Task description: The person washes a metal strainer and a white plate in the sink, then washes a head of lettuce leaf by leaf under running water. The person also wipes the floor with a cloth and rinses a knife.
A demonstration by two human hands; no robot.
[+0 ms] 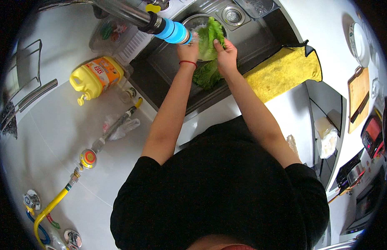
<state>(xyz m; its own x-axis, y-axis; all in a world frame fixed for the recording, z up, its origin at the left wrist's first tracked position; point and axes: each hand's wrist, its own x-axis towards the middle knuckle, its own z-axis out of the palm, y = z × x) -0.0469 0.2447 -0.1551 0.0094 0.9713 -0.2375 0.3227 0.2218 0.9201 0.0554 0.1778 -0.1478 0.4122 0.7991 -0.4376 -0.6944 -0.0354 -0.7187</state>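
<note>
A green lettuce leaf is spread between my two hands, beneath the blue tap nozzle. My right hand pinches its right edge, thumb on top. Partly hidden by the nozzle, my left hand grips the other side; a red cord circles that wrist. Water appears to run onto the leaf by the nozzle's mouth. Under the leaf stands a round metal basin in the dark sink. More lettuce lies in the sink nearer to me, just below the basin.
A yellow cloth hangs over the sink's front edge at right. The drain strainer is at the back. Left of the sink stands a yellow detergent jug. Farther right, a knife lies on a wooden cutting board, near a white plate.
</note>
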